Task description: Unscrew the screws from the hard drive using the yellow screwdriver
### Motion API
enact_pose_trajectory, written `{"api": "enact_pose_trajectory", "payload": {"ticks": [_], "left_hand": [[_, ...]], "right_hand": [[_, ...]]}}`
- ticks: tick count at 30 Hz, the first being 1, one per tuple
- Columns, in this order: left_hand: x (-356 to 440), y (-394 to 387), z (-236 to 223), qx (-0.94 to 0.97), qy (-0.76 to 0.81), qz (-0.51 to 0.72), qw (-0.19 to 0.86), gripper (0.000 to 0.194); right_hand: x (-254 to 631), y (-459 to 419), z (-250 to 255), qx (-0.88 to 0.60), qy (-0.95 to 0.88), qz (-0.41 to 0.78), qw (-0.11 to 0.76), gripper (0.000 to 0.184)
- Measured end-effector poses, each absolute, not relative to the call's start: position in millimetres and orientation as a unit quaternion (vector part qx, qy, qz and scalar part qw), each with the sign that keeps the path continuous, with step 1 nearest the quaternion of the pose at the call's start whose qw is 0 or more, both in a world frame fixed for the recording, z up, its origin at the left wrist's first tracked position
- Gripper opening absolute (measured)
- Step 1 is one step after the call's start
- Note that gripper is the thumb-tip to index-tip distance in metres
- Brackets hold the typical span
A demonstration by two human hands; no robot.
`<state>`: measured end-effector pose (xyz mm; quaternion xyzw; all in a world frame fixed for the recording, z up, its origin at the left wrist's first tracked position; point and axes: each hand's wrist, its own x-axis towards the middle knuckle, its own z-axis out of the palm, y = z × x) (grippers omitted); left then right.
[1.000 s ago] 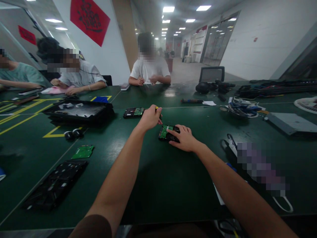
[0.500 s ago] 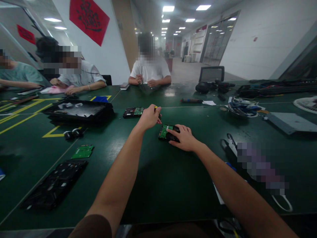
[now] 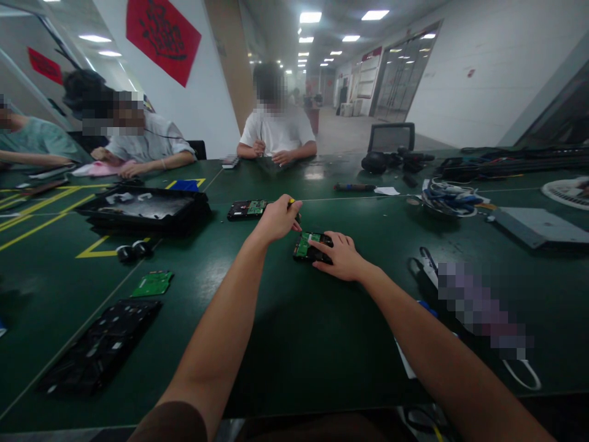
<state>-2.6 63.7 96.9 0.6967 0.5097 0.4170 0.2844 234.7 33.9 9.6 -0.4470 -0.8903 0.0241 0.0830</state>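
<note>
A hard drive (image 3: pixel 302 247) with a green circuit board facing up lies on the green table in front of me. My right hand (image 3: pixel 339 255) is laid over its right part, with thumb and fingers around its edges, holding it against the table. My left hand (image 3: pixel 280 218) is closed around a small screwdriver (image 3: pixel 291 201), whose yellow end shows above the fingers; its tip, by the drive's upper left corner, is too small to make out. Just behind my left hand sits a second hard drive (image 3: pixel 243 210), also board side up.
On the left are a black tray (image 3: pixel 151 205), a loose green circuit board (image 3: pixel 153 283) and black drive casings (image 3: pixel 101 344). Another screwdriver (image 3: pixel 354 187), a cable bundle (image 3: pixel 448 199) and a grey metal box (image 3: pixel 538 226) lie right. A person (image 3: pixel 278 132) sits opposite; others sit left.
My view has shifted very slightly. Both hands and the hard drive stay in nearly the same place; the person opposite has moved their hands a little.
</note>
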Motion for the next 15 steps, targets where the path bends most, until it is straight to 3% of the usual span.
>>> {"api": "enact_pose_trajectory", "payload": {"ticks": [15], "left_hand": [[3.8,64.4,95.0,0.703,0.538,0.408,0.223,0.020]], "right_hand": [[233.9,33.2,9.0,-0.449,-0.890,0.018,0.079,0.072]]}}
